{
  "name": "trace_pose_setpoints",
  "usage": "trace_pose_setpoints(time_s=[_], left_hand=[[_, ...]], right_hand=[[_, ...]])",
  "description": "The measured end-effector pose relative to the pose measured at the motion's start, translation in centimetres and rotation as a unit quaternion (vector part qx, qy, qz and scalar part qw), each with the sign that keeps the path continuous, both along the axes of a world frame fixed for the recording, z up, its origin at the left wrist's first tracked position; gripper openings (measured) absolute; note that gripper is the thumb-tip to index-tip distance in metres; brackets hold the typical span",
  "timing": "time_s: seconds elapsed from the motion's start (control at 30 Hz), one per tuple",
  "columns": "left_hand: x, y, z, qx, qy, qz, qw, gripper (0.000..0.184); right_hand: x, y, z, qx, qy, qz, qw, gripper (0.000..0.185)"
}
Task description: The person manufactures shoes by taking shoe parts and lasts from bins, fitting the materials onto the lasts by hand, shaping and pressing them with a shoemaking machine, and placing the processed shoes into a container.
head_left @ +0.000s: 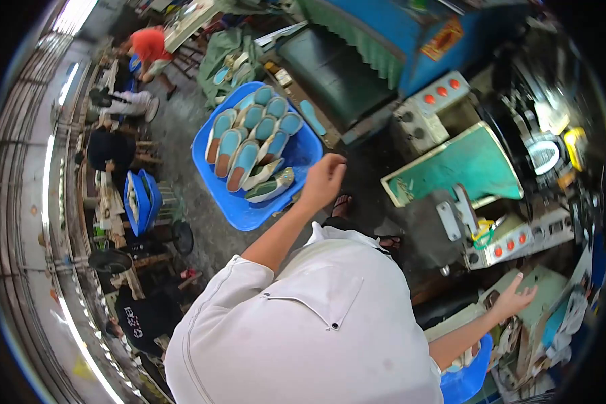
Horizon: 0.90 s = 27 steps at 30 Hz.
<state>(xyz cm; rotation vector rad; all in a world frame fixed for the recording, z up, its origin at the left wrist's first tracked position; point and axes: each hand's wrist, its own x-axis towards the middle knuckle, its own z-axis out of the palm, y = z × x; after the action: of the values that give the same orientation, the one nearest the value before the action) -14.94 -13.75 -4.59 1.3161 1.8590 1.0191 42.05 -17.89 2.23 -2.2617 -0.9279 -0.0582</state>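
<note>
My left hand (324, 180) is curled closed beside the right edge of a blue basket (244, 217); whether anything is inside its fingers is hidden. Several shoes with light blue insoles (244, 156) fill that basket. At the lower right, my right hand (514, 297) has its fingers spread and holds nothing. It is above a cluttered bench, near a second blue basket (466, 382) that contains shoes and is partly hidden by my forearm.
A machine with red buttons (442, 90) and a green tray (461, 168) stands at the right. Another blue basket (141, 202) is at the left. Co-workers, one in a red shirt (149, 44) and one in a black shirt (145, 315), are farther left.
</note>
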Motion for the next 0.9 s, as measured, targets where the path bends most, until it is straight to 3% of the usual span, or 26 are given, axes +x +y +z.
trace_pose_setpoints(time_s=[0.07,0.2,0.27,0.37,0.47,0.5,0.8,0.9], left_hand=[[-8.9,-2.0,-6.4,0.011,0.081,0.095,0.992,0.023],[-25.1,-6.9,-14.5,-0.030,0.230,0.245,0.941,0.031],[-31.9,-8.5,-17.7,0.002,0.335,0.262,0.905,0.036],[-37.2,-9.0,-18.7,-0.105,0.345,0.270,0.893,0.040],[-39.2,-8.9,-18.0,-0.289,0.250,0.194,0.904,0.044],[-39.4,-9.2,-18.0,-0.291,0.260,0.170,0.905,0.039],[-39.9,-11.2,-17.8,-0.164,0.281,0.183,0.928,0.025],[-37.7,-11.8,-14.5,-0.018,0.239,0.198,0.950,0.018]], right_hand=[[-3.0,1.9,0.0,0.043,0.009,0.055,0.998,0.076],[-11.6,4.2,1.7,0.061,0.083,0.110,0.989,0.067],[-14.7,4.9,2.2,0.058,0.106,0.132,0.984,0.066],[-17.5,5.9,3.3,0.049,0.078,0.164,0.982,0.063],[-20.6,6.4,5.7,0.046,0.052,0.184,0.981,0.061],[-21.2,6.4,6.1,0.052,0.061,0.190,0.979,0.061],[-23.2,7.2,5.4,0.049,0.134,0.245,0.959,0.054],[-23.8,7.8,5.4,0.054,0.158,0.282,0.945,0.052]])
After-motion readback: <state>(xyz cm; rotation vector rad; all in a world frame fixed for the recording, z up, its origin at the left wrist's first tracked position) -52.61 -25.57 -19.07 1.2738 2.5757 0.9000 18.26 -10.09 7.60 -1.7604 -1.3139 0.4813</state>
